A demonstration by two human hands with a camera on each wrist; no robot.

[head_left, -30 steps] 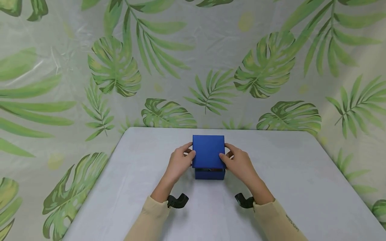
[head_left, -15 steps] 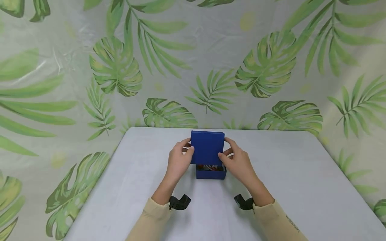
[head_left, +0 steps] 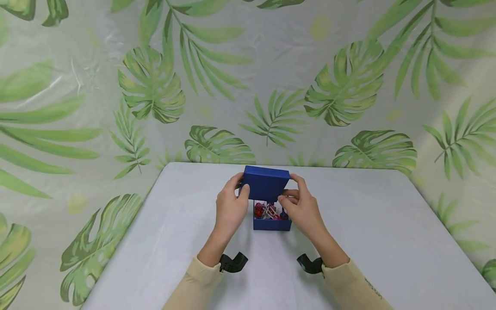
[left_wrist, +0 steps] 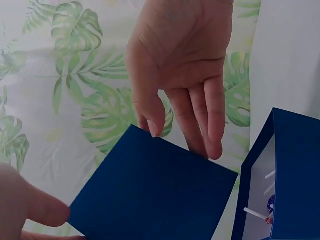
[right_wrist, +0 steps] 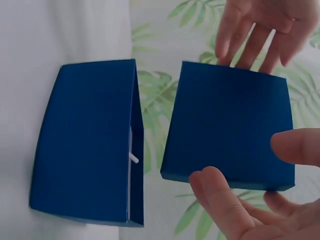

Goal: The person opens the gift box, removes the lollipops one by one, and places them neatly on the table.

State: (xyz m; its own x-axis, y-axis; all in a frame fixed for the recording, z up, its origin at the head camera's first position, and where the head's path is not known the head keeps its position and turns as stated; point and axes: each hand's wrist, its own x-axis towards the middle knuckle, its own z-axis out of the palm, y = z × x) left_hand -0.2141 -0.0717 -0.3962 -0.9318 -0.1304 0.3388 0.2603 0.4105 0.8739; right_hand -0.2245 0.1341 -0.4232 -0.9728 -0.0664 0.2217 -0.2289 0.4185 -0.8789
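Observation:
A square blue box lid (head_left: 266,183) is held up by both hands, tilted over the back of its blue box (head_left: 272,224). My left hand (head_left: 231,204) grips the lid's left side between thumb and fingers. On the opposite side, my right hand (head_left: 302,202) pinches it the same way. In the right wrist view the lid (right_wrist: 227,120) stands apart from the box (right_wrist: 85,142). Wrapped lollipops (head_left: 267,210) in red, pink and dark colours lie inside the uncovered box. A white lollipop stick (left_wrist: 255,213) shows within it in the left wrist view.
The box stands on a table with a white cloth (head_left: 186,202). Behind the table hangs a leaf-patterned sheet (head_left: 217,64). A black camera mount (head_left: 233,262) sits on the left wrist, and another black mount (head_left: 309,263) on the right.
The lid has risen off the box and tipped, its near edge moving up and away. The lollipops inside have come into view. Both hands have kept their hold on the lid.

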